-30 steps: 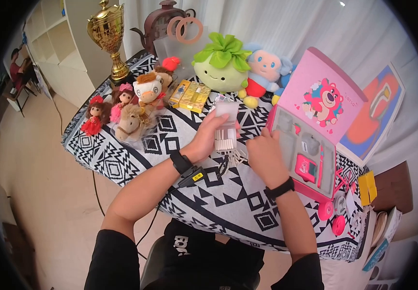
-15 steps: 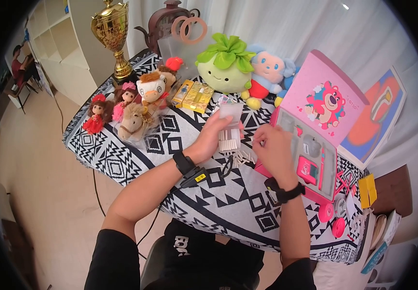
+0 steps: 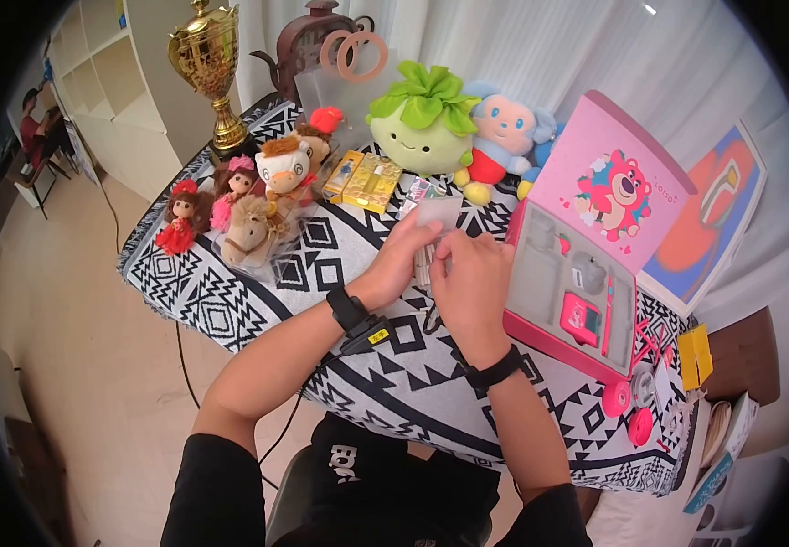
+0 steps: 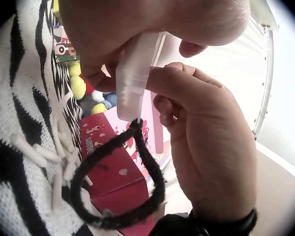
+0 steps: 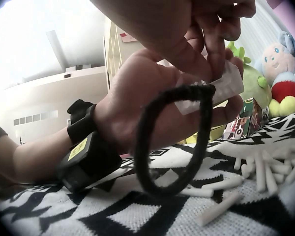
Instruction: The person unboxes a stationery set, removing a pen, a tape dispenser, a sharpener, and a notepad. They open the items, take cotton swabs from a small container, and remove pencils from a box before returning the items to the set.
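Observation:
A small translucent plastic case (image 4: pixel 133 81) with a raised lid is held in my left hand (image 3: pixel 399 260), the thumb lying against the lid. Short white sticks stand inside it, close together. My right hand (image 3: pixel 474 283) has come up to the case's open side. In the right wrist view its thumb and forefinger pinch together right at the case (image 5: pixel 231 84), and a stick between the tips is mostly hidden by the fingers. Below both hands, several loose white sticks (image 5: pixel 265 169) lie in a heap on the patterned cloth (image 3: pixel 385 392).
An open pink gift box (image 3: pixel 549 319) stands just right of my right hand. Beyond the case sit yellow boxes (image 3: pixel 367 182), a green plush (image 3: pixel 420 137) and a blue plush (image 3: pixel 508 137). Dolls, plush horses (image 3: pixel 253 228) and a gold trophy (image 3: pixel 207 64) fill the left side.
My right hand has moved left from beside the pink box to the case, fingers pinched. The left hand keeps its hold on the case, nearly in the same place.

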The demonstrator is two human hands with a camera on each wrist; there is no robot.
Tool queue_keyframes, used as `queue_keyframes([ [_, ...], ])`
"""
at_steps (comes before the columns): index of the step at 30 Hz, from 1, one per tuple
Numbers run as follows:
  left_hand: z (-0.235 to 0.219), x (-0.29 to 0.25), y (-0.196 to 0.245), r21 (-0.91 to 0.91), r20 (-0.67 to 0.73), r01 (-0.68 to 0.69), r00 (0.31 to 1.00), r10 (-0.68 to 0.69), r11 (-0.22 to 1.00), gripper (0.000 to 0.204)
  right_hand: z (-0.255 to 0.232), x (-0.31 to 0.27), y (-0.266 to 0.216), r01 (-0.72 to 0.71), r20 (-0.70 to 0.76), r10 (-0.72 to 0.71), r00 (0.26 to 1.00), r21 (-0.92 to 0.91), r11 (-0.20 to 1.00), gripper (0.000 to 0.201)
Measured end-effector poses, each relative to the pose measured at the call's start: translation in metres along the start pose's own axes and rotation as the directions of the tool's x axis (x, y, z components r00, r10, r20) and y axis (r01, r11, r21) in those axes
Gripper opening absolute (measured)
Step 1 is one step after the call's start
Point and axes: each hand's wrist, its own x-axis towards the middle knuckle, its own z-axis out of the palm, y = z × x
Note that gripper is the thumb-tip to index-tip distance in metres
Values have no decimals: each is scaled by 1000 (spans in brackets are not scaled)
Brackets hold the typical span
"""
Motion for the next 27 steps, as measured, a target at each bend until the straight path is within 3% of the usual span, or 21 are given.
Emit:
queue_keyframes([
  [10,0,1,-3,-91,-3,23,1000,-23,996,43,-5,1,14,-20,10,18,1000,155,988,13],
  [13,-10,5,-9,-119,45,49,998,-44,992,46,-17,3,29,-19,-59,31,998,190,982,12],
  [15,-9,5,-6,-144,33,74,997,-70,987,46,-37,5,40,-92,50,84,995,167,982,12],
  [17,-6,4,-2,-170,23,98,995,-95,981,45,-41,2,58,-46,82,33,996,154,987,11],
  [19,-2,1,1,-128,-49,129,989,-136,983,44,-42,-5,69,110,280,-134,951,102,989,9],
  [22,-1,0,3,-31,-30,199,979,-200,980,39,-34,-18,68,188,401,-168,901,-10,982,7],
  [27,2,0,2,26,-2,186,983,-186,982,33,-14,-26,64,274,472,-144,870,-218,937,7],
])
